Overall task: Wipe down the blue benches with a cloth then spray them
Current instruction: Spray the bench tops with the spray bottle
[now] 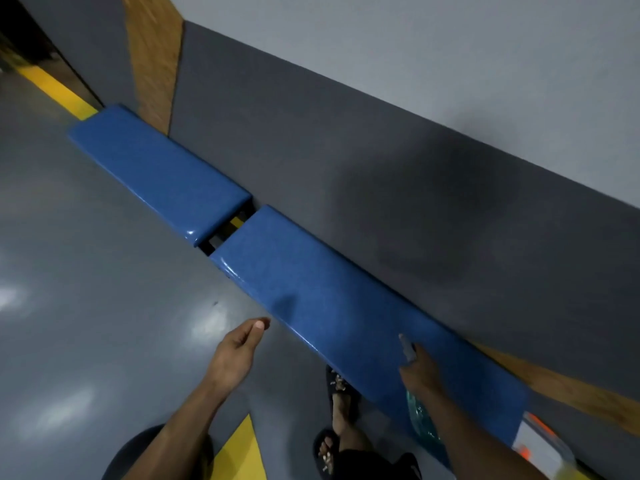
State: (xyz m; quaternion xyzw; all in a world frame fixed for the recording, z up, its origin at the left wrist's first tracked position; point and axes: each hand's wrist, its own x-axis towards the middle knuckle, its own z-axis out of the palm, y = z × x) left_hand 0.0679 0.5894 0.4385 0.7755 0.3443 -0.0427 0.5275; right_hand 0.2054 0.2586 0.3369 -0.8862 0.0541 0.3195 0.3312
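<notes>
Head view: the far bench (159,171) and near bench (332,306) run end to end along the wall (381,161), from upper left to lower right, a narrow gap between them, open floor (104,289) on their left. The left hand (239,344) hovers loosely curled, holding nothing. The right hand (420,370) grips a spray bottle (420,419), nozzle toward the near surface.

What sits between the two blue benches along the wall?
In the head view, only a narrow gap separates the far bench from the near bench. Dark frame parts and a bit of yellow floor marking show through it; nothing rests there.
</notes>
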